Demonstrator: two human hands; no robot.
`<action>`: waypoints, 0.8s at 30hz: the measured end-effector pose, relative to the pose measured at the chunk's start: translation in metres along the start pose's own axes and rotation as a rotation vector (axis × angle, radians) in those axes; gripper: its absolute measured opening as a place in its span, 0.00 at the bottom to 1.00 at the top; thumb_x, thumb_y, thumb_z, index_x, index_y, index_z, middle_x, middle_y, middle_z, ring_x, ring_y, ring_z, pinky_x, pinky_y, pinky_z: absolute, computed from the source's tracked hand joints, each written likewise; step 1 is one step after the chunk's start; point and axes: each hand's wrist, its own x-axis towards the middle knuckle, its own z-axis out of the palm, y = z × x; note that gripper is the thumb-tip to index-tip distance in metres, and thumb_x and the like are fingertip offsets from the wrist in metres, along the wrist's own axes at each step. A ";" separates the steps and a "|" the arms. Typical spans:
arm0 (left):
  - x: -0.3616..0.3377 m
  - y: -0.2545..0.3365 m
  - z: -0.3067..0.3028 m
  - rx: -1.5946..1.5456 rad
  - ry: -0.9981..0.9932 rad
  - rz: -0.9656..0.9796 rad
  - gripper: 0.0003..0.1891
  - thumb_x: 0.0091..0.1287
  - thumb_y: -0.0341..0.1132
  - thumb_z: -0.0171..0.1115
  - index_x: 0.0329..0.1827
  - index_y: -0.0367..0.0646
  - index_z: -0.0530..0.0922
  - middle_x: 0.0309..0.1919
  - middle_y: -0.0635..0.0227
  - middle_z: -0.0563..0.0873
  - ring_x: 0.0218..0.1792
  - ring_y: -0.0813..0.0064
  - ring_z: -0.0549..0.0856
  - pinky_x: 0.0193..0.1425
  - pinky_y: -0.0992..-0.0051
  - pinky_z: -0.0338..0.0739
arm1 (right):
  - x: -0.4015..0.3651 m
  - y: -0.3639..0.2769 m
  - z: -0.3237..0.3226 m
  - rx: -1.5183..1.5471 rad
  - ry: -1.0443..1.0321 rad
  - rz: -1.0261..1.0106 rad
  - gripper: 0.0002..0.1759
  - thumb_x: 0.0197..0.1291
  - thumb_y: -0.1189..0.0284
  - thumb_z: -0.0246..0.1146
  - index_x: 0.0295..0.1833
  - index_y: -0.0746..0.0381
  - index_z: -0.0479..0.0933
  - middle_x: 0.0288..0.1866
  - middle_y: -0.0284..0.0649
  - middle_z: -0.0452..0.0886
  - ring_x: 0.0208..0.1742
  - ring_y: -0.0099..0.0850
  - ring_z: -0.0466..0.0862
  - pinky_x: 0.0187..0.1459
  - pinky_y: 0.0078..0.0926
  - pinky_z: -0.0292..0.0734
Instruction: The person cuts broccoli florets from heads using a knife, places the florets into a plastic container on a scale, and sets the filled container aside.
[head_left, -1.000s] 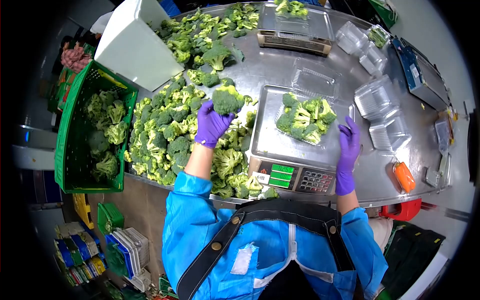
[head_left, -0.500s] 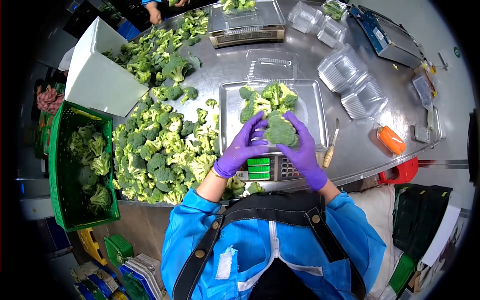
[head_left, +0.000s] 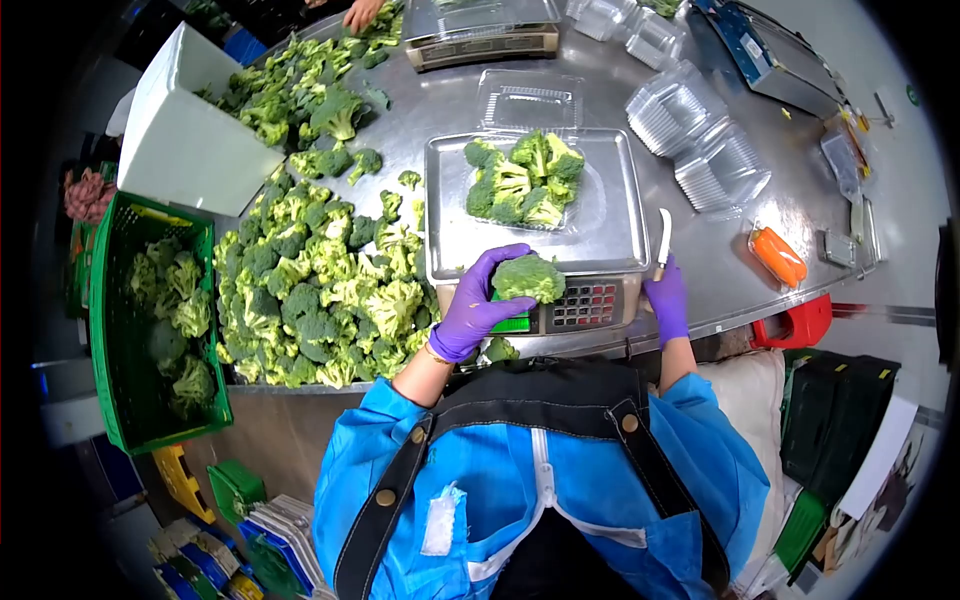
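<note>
My left hand [head_left: 478,305], in a purple glove, grips a broccoli floret [head_left: 532,279] over the front of the weighing scale [head_left: 590,303]. At the right of the scale, my right hand [head_left: 668,302], gloved too, has its fingers closed around the handle of a small knife [head_left: 665,238], whose pale blade points away from me. On the scale's metal tray [head_left: 612,235] a clear plastic container holds several broccoli florets [head_left: 527,180]. Its lid [head_left: 530,100] lies open beyond the tray's far edge.
Loose broccoli [head_left: 320,290] is heaped left of the scale, beside a green crate [head_left: 105,330] and a tipped white foam box [head_left: 185,140]. Stacked clear containers [head_left: 700,140] and a wrapped orange pepper [head_left: 778,257] lie right. Another person's hand [head_left: 362,14] reaches in beyond a second scale [head_left: 485,45].
Both hands have drawn back from the container. My left hand now holds the floret alone, while my right hand has moved right and taken the knife by its handle.
</note>
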 end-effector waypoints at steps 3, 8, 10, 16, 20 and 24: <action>-0.002 0.004 -0.004 0.387 0.050 0.238 0.30 0.48 0.28 0.69 0.57 0.43 0.71 0.52 0.65 0.77 0.53 0.69 0.75 0.59 0.71 0.67 | -0.001 0.007 -0.003 0.625 -0.032 0.134 0.27 0.49 0.78 0.57 0.58 0.63 0.66 0.31 0.33 0.72 0.28 0.24 0.74 0.28 0.21 0.72; -0.006 0.016 -0.004 0.767 0.112 0.476 0.29 0.44 0.30 0.70 0.54 0.44 0.74 0.49 0.65 0.79 0.49 0.63 0.74 0.55 0.68 0.68 | -0.012 -0.042 -0.062 1.089 -0.052 0.333 0.14 0.51 0.79 0.57 0.46 0.63 0.70 0.23 0.29 0.70 0.19 0.17 0.69 0.21 0.16 0.66; -0.006 0.014 -0.004 0.809 0.120 0.490 0.29 0.43 0.30 0.70 0.54 0.45 0.75 0.47 0.64 0.78 0.49 0.63 0.74 0.54 0.68 0.67 | -0.025 -0.075 -0.087 1.182 -0.111 0.080 0.12 0.53 0.78 0.59 0.45 0.64 0.72 0.25 0.32 0.74 0.20 0.17 0.72 0.21 0.16 0.69; -0.012 0.010 0.011 0.921 0.203 0.477 0.31 0.40 0.30 0.70 0.54 0.46 0.75 0.41 0.61 0.72 0.45 0.63 0.71 0.51 0.68 0.67 | -0.074 -0.182 -0.133 1.075 -0.430 -0.347 0.22 0.47 0.70 0.71 0.46 0.66 0.72 0.33 0.36 0.79 0.34 0.20 0.78 0.38 0.19 0.75; -0.015 0.001 0.015 0.820 0.130 0.434 0.31 0.41 0.28 0.70 0.54 0.47 0.74 0.50 0.56 0.70 0.52 0.56 0.72 0.55 0.66 0.69 | -0.074 -0.202 -0.137 0.989 -0.530 -0.282 0.22 0.45 0.68 0.73 0.41 0.65 0.70 0.30 0.32 0.74 0.31 0.18 0.74 0.34 0.18 0.72; -0.014 -0.003 0.002 0.587 -0.091 0.297 0.29 0.47 0.28 0.68 0.57 0.45 0.72 0.58 0.54 0.71 0.58 0.54 0.73 0.61 0.67 0.68 | -0.077 -0.193 -0.128 1.226 -0.722 -0.089 0.17 0.47 0.72 0.69 0.38 0.64 0.69 0.28 0.32 0.71 0.27 0.16 0.71 0.29 0.16 0.70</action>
